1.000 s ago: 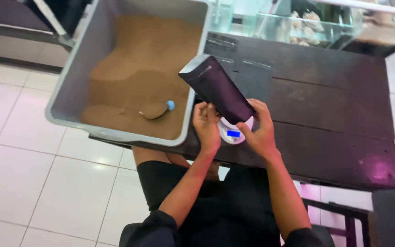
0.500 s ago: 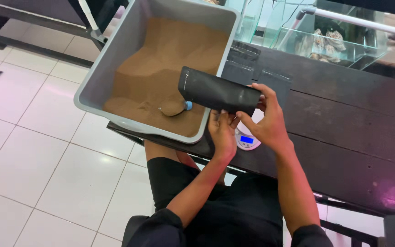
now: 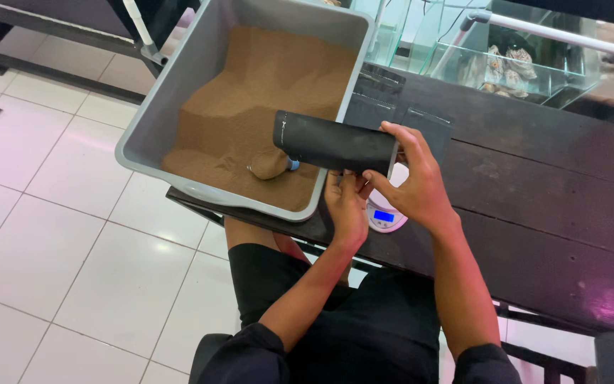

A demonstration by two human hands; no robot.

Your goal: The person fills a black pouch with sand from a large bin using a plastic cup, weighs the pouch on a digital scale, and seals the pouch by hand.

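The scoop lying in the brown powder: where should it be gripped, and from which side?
Probably by its blue handle end, the only part clear of the powder; the scoop bowl lies heaped in it. Come from above on the bin's near side, under the black pouch, which overhangs it there.

dark wooden table point(image 3: 534, 185), grey tub point(image 3: 179, 114), scale point(image 3: 385, 217)

Head view, steeply down, close over table point(image 3: 534, 185)
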